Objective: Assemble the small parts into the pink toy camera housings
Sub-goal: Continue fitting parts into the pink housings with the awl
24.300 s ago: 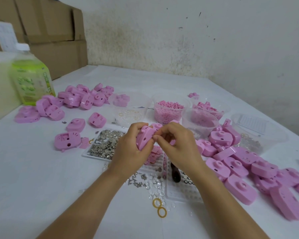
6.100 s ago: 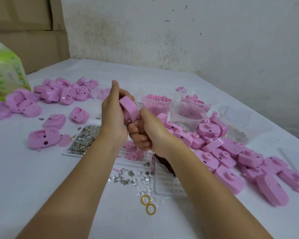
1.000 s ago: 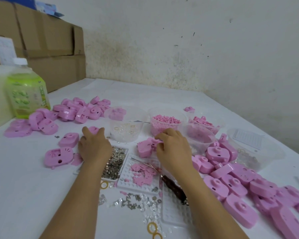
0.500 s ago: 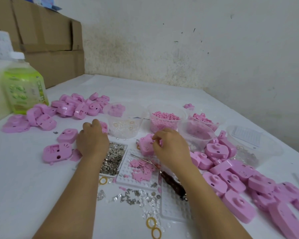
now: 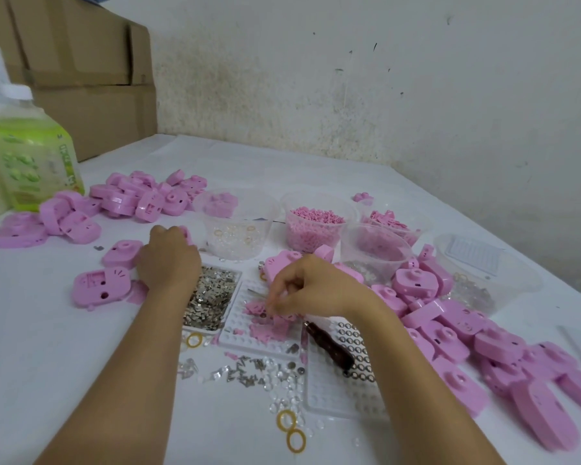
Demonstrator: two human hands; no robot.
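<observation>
On desk (image 5: 64, 347): housings, far-left pile (image 5: 141, 196), likely done; right pile (image 5: 467, 330), likely pending. Right hand (image 5: 312, 290) fingers pinched over pink bits in tray (image 5: 269, 340). Left hand (image 5: 168, 260) on housing, grip unclear.

Glossy pink plastic housings (image 5: 416, 282), clear plastic cups (image 5: 235, 226), shiny metal bits (image 5: 210, 297), white cloth-covered table (image 5: 41, 347).

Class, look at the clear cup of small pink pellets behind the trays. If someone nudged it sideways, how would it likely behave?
The clear cup of pink pellets looks thin-walled and wider at the rim, so it probably slides easily on the white table. Filled nearly to the top, it may tip and spill if pushed high. The loose pellets would likely scatter.
</observation>
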